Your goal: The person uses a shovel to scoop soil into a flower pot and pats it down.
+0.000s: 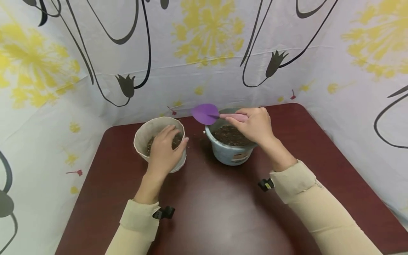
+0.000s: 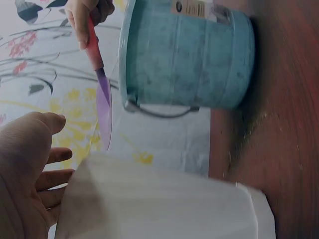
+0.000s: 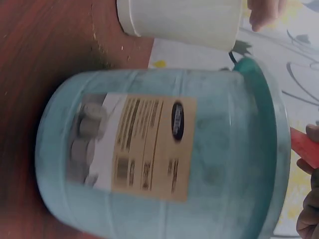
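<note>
My right hand [image 1: 257,124] grips the pink handle of a small garden trowel [image 1: 205,114], whose purple blade points left beyond the rim of a light-blue bucket [image 1: 224,152]. Dark soil [image 1: 232,135] lies inside that bucket. Over a white flower pot [image 1: 141,140] my left hand [image 1: 164,150] hovers with loosely bent, spread fingers, nothing held in them. Some soil shows inside the white pot, partly hidden behind this hand. In the left wrist view the fingers [image 2: 52,177] appear at the pot's rim, and the trowel blade [image 2: 103,117] is above and between the two containers.
Both containers stand near the back edge of a dark red-brown table [image 1: 210,212]. A few soil crumbs lie between them. The bucket has a wire handle [image 2: 162,114] and a paper label [image 3: 149,144]. Behind and at both sides hangs a floral-patterned cloth [image 1: 204,81].
</note>
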A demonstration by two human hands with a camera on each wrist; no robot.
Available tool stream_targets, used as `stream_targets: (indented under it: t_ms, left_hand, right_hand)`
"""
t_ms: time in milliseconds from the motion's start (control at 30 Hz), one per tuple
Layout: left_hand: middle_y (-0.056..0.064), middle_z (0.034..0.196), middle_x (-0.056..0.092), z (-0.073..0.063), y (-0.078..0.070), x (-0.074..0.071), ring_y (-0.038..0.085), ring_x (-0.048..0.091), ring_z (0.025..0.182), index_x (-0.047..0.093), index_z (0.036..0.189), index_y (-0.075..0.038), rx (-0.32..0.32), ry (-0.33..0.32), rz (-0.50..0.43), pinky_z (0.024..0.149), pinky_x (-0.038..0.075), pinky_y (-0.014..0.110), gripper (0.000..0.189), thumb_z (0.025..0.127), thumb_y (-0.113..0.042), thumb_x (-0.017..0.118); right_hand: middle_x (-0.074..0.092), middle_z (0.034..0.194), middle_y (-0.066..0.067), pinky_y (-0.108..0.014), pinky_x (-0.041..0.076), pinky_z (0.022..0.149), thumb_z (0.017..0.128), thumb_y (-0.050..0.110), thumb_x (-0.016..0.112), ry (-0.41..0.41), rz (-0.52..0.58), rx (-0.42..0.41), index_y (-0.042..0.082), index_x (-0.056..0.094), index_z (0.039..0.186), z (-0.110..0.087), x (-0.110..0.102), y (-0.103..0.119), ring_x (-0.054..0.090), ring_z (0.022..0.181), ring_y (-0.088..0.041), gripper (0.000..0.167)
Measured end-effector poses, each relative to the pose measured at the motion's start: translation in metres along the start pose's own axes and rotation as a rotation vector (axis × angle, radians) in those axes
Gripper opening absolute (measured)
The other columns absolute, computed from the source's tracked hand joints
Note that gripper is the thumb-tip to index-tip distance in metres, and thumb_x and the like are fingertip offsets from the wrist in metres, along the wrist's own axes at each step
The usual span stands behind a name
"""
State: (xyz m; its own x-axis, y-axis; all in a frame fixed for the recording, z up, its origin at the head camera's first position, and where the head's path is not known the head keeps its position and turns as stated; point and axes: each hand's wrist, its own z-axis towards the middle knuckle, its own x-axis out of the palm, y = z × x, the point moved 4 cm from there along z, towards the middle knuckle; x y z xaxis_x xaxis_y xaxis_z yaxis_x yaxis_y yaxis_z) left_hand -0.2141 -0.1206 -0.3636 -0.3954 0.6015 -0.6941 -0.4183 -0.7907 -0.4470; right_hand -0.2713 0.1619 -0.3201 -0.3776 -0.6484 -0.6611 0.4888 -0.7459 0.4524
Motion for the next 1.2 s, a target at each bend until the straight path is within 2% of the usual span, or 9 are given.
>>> stream_targets:
  t_ms: [300, 433, 567, 700, 833, 933, 1000, 1100, 1200]
  left_hand:
    - [0.017, 0.139, 0.06, 0.008, -0.027, 0.026, 0.033, 0.052, 0.135, 0.07, 0.12, 0.001, 0.091, 0.067, -0.035, 0.115, 0.038, 0.045, 0.037, 0.098, -0.028, 0.068]
    - [0.017, 0.14, 0.06, 0.011, -0.034, 0.038, 0.031, 0.051, 0.136, 0.07, 0.122, 0.001, 0.088, 0.106, -0.044, 0.114, 0.039, 0.045, 0.038, 0.098, -0.028, 0.067]
    - [0.018, 0.147, 0.053, 0.015, -0.038, 0.053, 0.031, 0.049, 0.138, 0.064, 0.132, 0.001, 0.059, 0.189, -0.044, 0.114, 0.04, 0.045, 0.047, 0.1, -0.032, 0.064]
    - [0.018, 0.156, 0.043, 0.016, -0.038, 0.066, 0.034, 0.045, 0.14, 0.055, 0.142, 0.002, -0.015, 0.281, -0.039, 0.113, 0.04, 0.047, 0.059, 0.101, -0.04, 0.06]
    - [0.016, 0.158, 0.039, 0.013, -0.035, 0.071, 0.036, 0.046, 0.139, 0.052, 0.145, 0.003, -0.074, 0.31, -0.037, 0.112, 0.041, 0.047, 0.064, 0.101, -0.044, 0.059]
    - [0.015, 0.158, 0.041, 0.013, -0.035, 0.071, 0.037, 0.049, 0.136, 0.053, 0.143, 0.004, -0.079, 0.302, -0.04, 0.112, 0.042, 0.046, 0.065, 0.101, -0.044, 0.06]
    - [0.015, 0.157, 0.042, 0.013, -0.036, 0.072, 0.037, 0.05, 0.135, 0.055, 0.142, 0.004, -0.074, 0.295, -0.04, 0.111, 0.042, 0.046, 0.064, 0.1, -0.045, 0.06]
    - [0.016, 0.156, 0.043, 0.013, -0.038, 0.073, 0.036, 0.05, 0.136, 0.055, 0.142, 0.004, -0.069, 0.294, -0.046, 0.112, 0.042, 0.045, 0.064, 0.1, -0.045, 0.06]
    - [0.016, 0.155, 0.043, 0.013, -0.038, 0.075, 0.035, 0.049, 0.136, 0.055, 0.142, 0.004, -0.062, 0.294, -0.055, 0.112, 0.041, 0.044, 0.064, 0.101, -0.045, 0.06]
  right_hand:
    - [0.078, 0.087, -0.009, -0.047, 0.051, 0.064, 0.078, 0.032, 0.087, -0.067, 0.023, 0.008, 0.009, 0.083, 0.088, -0.011, -0.015, -0.021, 0.072, 0.081, -0.035, 0.026]
    - [0.078, 0.086, -0.008, -0.043, 0.05, 0.062, 0.08, 0.03, 0.087, -0.075, 0.041, 0.023, 0.008, 0.084, 0.091, -0.014, -0.02, -0.029, 0.072, 0.079, -0.033, 0.025]
    - [0.077, 0.081, -0.006, -0.035, 0.044, 0.058, 0.082, 0.03, 0.085, -0.054, 0.048, 0.054, 0.008, 0.084, 0.089, -0.017, -0.027, -0.039, 0.07, 0.073, -0.029, 0.023]
    - [0.077, 0.08, -0.006, -0.033, 0.045, 0.063, 0.083, 0.033, 0.083, 0.031, 0.039, 0.135, 0.008, 0.083, 0.087, -0.019, -0.033, -0.052, 0.071, 0.079, -0.028, 0.025]
    - [0.077, 0.078, -0.001, -0.036, 0.049, 0.068, 0.082, 0.038, 0.084, 0.141, 0.038, 0.204, 0.013, 0.084, 0.088, -0.022, -0.031, -0.061, 0.071, 0.084, -0.024, 0.026]
    - [0.074, 0.068, 0.007, -0.035, 0.048, 0.059, 0.078, 0.045, 0.086, 0.207, 0.026, 0.214, 0.019, 0.085, 0.081, -0.022, -0.024, -0.063, 0.067, 0.071, -0.017, 0.026]
    - [0.067, 0.057, 0.012, -0.033, 0.043, 0.052, 0.076, 0.051, 0.086, 0.261, 0.01, 0.214, 0.022, 0.082, 0.07, -0.02, -0.017, -0.061, 0.058, 0.061, -0.012, 0.029]
    - [0.052, 0.045, 0.012, -0.031, 0.036, 0.045, 0.075, 0.054, 0.086, 0.35, -0.025, 0.2, 0.02, 0.072, 0.054, -0.012, -0.01, -0.051, 0.043, 0.051, -0.01, 0.043]
    - [0.045, 0.045, 0.007, -0.034, 0.037, 0.045, 0.073, 0.054, 0.087, 0.42, -0.103, 0.2, 0.019, 0.062, 0.046, 0.001, -0.005, -0.034, 0.042, 0.05, -0.014, 0.051]
